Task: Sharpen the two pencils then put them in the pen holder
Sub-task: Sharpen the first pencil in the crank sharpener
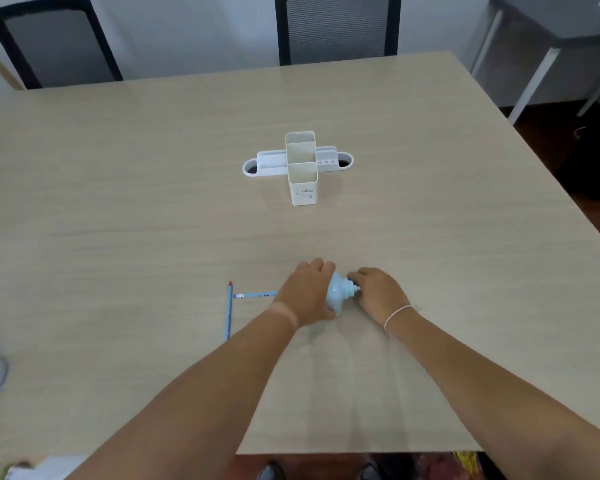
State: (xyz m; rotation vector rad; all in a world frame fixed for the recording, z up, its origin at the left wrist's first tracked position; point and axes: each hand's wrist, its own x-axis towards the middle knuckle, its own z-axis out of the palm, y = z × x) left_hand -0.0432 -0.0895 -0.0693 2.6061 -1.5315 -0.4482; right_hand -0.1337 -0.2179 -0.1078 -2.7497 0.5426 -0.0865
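Left hand (307,292) clamps sharpener (338,292) against surface (430,202) to steady it; right hand (378,292) pinches its crank end. Both pencils (228,311) lie left of sharpener, pen holder (303,181) beyond, empty.

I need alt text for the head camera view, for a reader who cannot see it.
Two bare hands work a light blue sharpener on a wooden table: the left hand grips its body, the right hand is at its end. One pencil sticks out from under the left hand, another pencil lies beside it, and a white pen holder stands farther back.
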